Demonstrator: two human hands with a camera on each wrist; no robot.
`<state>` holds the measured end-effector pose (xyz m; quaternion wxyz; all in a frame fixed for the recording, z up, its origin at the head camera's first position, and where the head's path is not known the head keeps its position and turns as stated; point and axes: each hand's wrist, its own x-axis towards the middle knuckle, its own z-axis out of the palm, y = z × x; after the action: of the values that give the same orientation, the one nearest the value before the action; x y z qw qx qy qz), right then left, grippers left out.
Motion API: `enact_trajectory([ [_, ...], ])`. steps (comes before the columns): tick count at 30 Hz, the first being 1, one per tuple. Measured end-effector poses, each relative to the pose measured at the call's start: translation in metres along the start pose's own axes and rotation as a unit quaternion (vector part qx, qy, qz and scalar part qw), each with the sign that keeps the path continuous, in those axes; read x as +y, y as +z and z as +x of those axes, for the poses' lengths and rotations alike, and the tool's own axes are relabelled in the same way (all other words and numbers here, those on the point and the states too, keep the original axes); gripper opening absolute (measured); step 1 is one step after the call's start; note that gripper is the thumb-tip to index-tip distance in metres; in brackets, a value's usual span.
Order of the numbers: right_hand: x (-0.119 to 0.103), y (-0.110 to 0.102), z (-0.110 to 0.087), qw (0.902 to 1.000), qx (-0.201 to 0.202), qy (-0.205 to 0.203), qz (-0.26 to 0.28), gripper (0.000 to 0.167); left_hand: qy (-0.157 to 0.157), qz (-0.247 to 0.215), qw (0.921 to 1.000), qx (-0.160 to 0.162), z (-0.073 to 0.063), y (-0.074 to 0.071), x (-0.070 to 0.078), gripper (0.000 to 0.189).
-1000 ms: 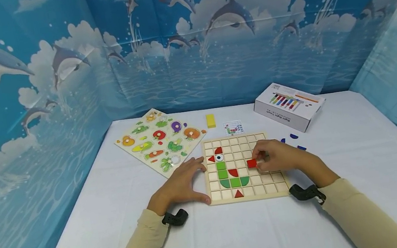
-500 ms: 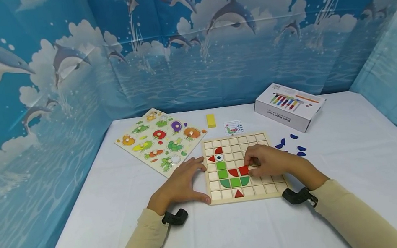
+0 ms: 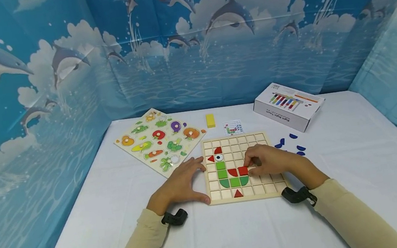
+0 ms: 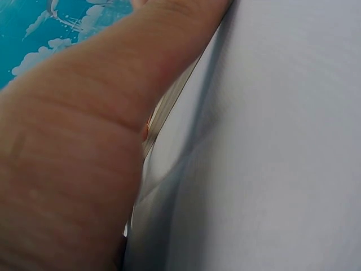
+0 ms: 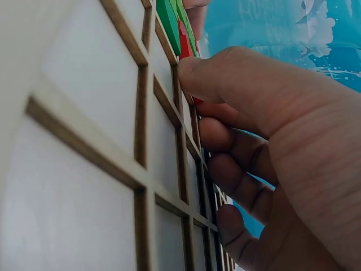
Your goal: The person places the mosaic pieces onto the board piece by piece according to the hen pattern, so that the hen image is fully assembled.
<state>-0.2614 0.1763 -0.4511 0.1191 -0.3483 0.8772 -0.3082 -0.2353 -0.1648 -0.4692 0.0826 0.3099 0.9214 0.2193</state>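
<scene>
A wooden grid board [image 3: 259, 190] lies before me with coloured tiles in some cells. My right hand [image 3: 273, 159] pinches a red square tile [image 3: 242, 170] between thumb and fingers, in the cell right of a red quarter-round tile [image 3: 232, 172]. In the right wrist view the thumb [image 5: 194, 76] largely covers that tile. Below sit green tiles [image 3: 235, 182], with a green column [image 3: 221, 170] rising at the left to a round eye tile [image 3: 219, 157]. Thumb and fingers spread, my left hand [image 3: 180, 184] touches the board's left edge.
A vegetable puzzle board [image 3: 140, 154] lies at the left. Behind the grid are a yellow block [image 3: 210, 120] and a pattern card [image 3: 233, 127]. At the right stand a white box [image 3: 287, 107] and several blue pieces [image 3: 300, 148]; a dolphin-print cloth [image 3: 192, 78] hangs behind.
My right hand has moved left and slightly down with the red square tile, which has straightened into the cell beside the red quarter-round. The left hand has stayed at the board's edge.
</scene>
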Motion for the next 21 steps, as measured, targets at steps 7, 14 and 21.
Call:
enact_trajectory([
  [7,-0.0005,0.0006,0.0005,1.0000,0.005,0.002,0.002,0.017,-0.006,0.000,1.0000,-0.005,-0.0004,-0.0014,0.0018,0.090],
  [14,-0.0016,0.0013,0.0008,1.0000,0.004,-0.005,0.007,0.017,-0.007,-0.001,1.0000,-0.005,-0.0003,-0.0005,0.0011,0.089],
  [21,-0.0007,0.0016,0.0005,0.9999,0.002,-0.002,0.013,0.015,-0.004,0.002,1.0000,-0.003,0.0006,-0.0002,0.0004,0.089],
])
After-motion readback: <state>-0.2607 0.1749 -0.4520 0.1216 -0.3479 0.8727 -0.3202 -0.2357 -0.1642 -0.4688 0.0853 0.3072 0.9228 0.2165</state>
